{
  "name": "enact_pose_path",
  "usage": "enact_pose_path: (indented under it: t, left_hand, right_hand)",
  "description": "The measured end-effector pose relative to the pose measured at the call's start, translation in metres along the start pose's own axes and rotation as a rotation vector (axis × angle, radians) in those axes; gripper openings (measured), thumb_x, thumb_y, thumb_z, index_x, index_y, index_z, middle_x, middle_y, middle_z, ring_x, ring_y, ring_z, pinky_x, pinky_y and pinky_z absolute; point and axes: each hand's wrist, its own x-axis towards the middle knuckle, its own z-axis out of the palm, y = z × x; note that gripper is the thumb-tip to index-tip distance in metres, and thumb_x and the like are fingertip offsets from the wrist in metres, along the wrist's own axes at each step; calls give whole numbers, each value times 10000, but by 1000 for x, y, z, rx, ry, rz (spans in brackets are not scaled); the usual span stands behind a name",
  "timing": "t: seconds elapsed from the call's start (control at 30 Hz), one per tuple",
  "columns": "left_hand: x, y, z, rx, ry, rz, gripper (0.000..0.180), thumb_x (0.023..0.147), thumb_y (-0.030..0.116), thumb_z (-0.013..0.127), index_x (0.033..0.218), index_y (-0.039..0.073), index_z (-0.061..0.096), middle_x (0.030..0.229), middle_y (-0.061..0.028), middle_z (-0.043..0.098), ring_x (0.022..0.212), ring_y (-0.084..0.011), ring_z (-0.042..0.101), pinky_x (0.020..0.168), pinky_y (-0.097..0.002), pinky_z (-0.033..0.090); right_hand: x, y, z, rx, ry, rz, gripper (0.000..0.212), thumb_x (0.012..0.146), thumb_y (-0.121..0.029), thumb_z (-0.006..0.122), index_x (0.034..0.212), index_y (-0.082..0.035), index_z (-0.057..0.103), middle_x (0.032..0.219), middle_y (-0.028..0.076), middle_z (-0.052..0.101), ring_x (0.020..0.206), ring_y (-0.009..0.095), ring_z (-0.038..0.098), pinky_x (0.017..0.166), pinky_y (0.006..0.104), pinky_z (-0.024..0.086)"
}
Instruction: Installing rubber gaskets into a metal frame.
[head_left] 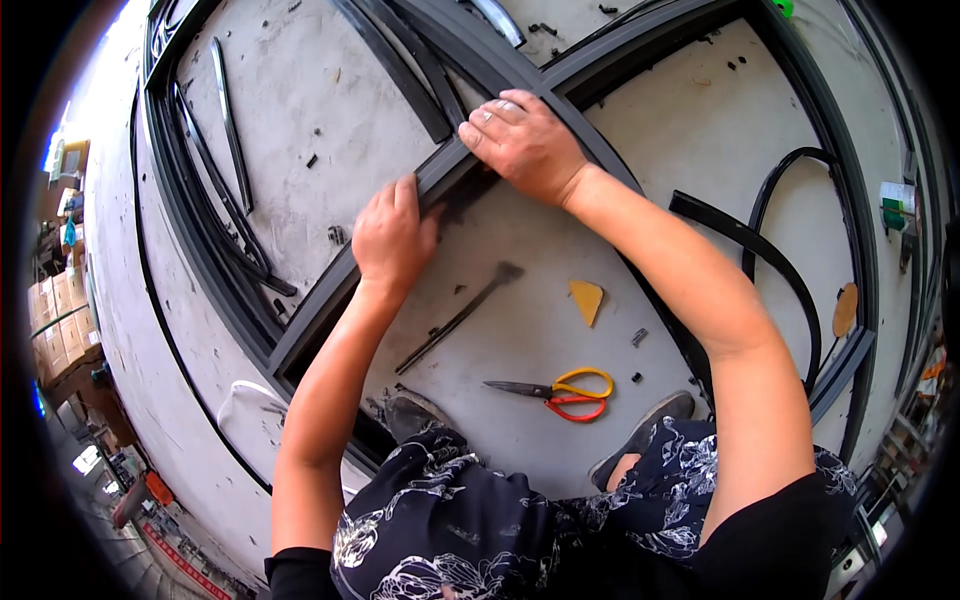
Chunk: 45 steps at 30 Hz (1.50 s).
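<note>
Across a pale floor, over a large dark grey frame (pixel 490 48), the person's two hands met on one diagonal crossbar (pixel 440 168), which lay in front of the body, beyond the shoes (pixel 415 413). The left hand (pixel 392 238) was partway along it, its fingers pressed together and bent over the bar, the thumb on the nearer side. The right hand (pixel 525 150) sat farther up, near the joint with a longer member, its fingers curled and close together. Some fingertips were hidden, so whether they pinched anything thinner than the bar could not be told.

The step looked like pressing or steadying along the bar's edge. To do it well, the left hand would best brace the bar while the right pressed in short, even stretches up to the joint, where a gap seemed likeliest. The soft pads would serve better than the nails, as the edges might be sharp.

Dark strips (pixel 395 70) ended close to the bar, and were best kept from under the palms. The scissors (pixel 560 390), with one yellow and one red loop, lay on the floor well apart from both hands; a yellow wedge-shaped piece (pixel 587 300) lay near them.
</note>
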Motion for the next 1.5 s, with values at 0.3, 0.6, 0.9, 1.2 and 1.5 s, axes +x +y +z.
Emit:
enact_pose_path:
  t: [0.3, 0.6, 0.9, 1.2, 1.5]
  left_hand:
    - [-6, -13, -17, 8, -112, 83, 502, 818, 283, 689, 1207, 18, 515, 1029, -147, 620, 952, -314, 612, 786, -378, 498]
    - [-25, -32, -20, -22, -173, 42, 479, 816, 248, 684, 1178, -5, 498, 1036, -172, 608, 987, -342, 591, 838, -400, 484]
    - [-18, -40, -33, -155, -270, 121, 532, 785, 193, 694, 1222, -6, 465, 1088, -196, 581, 1016, -358, 575, 854, -403, 486]
    - [-22, -37, -30, -79, -262, 64, 553, 763, 257, 711, 1203, 12, 482, 1061, -173, 599, 997, -336, 594, 813, -393, 500]
    - [-56, -34, -12, 197, 96, 164, 656, 760, 265, 683, 1337, 32, 474, 1186, -106, 600, 1080, -235, 590, 1044, -427, 368]
  right_hand:
    - [11, 13, -4, 10, -135, -39, 189, 838, -170, 546, 998, -105, 624, 942, 29, 652, 962, 182, 622, 959, 353, 448]
    - [12, -2, -8, 18, -283, 25, 416, 749, -273, 708, 1125, -121, 614, 1021, 23, 621, 1038, 184, 582, 1006, 380, 394]
    - [25, -58, 18, 196, -129, -37, 251, 846, -220, 563, 1066, -121, 627, 975, -4, 656, 988, 173, 612, 967, 365, 395]
    - [27, -75, 12, 147, -191, 41, 293, 841, -244, 574, 1108, -126, 604, 1047, 19, 641, 1041, 181, 593, 1014, 375, 360]
    - [17, -65, 16, 25, -11, -184, 380, 925, -231, 442, 1265, -114, 565, 1193, 51, 621, 1123, 191, 586, 1078, 438, 340]
